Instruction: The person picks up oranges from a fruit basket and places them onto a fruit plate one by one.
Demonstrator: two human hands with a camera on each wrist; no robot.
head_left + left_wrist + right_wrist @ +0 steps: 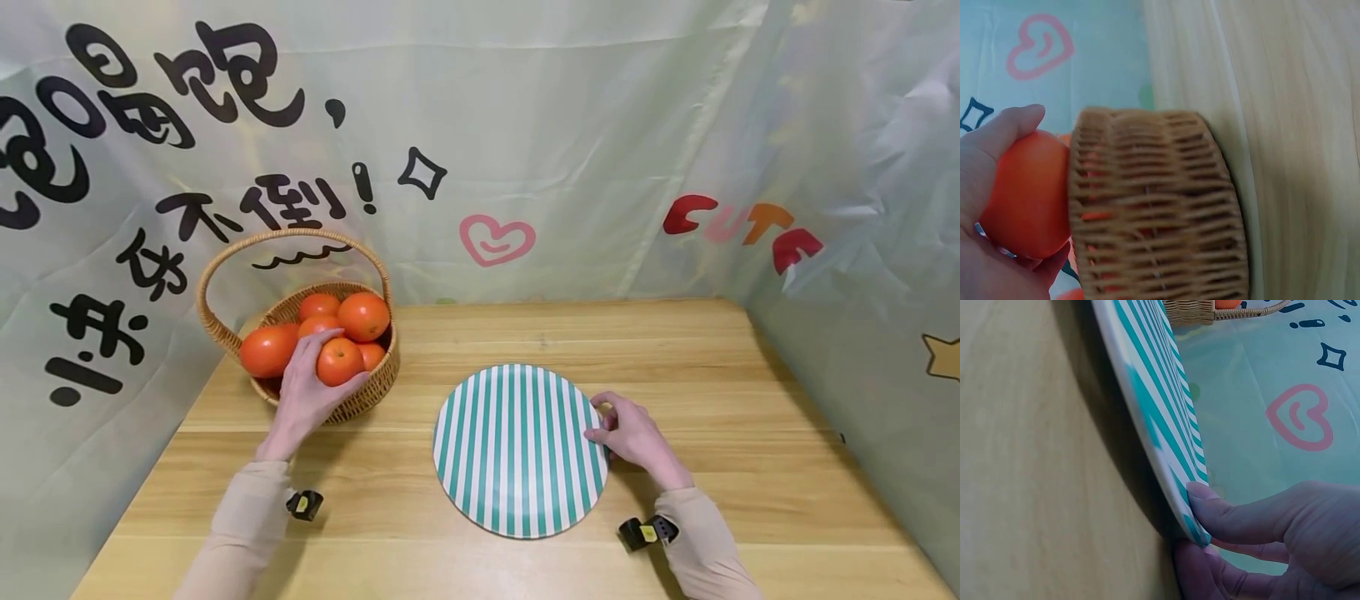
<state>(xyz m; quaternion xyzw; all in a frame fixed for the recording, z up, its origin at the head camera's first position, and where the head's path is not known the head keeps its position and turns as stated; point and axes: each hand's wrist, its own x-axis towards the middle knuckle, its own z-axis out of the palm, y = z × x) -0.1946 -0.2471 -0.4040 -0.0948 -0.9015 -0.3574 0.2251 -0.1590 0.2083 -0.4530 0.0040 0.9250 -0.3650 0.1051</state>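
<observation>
My left hand [311, 387] curls round an orange [339, 362] at the front of the wicker basket [378, 385]. Close up in the left wrist view, thumb and fingers span the smooth orange [1029, 194] right beside the woven basket wall [1160, 187]. Several other oranges [363, 317] are heaped in the basket. On the right, my right hand [633, 433] pinches the edge of a round plate [521, 450] with green and white stripes. In the right wrist view the thumb lies on the plate's [1154, 406] upper face, with fingers under its rim.
The basket's tall arched handle [296, 233] rises over the fruit. All stands on a wooden table [480, 575], with printed cloth [585, 150] hanging behind and at both sides. A small black device [305, 505] sits at the left wrist, another [637, 533] at the right.
</observation>
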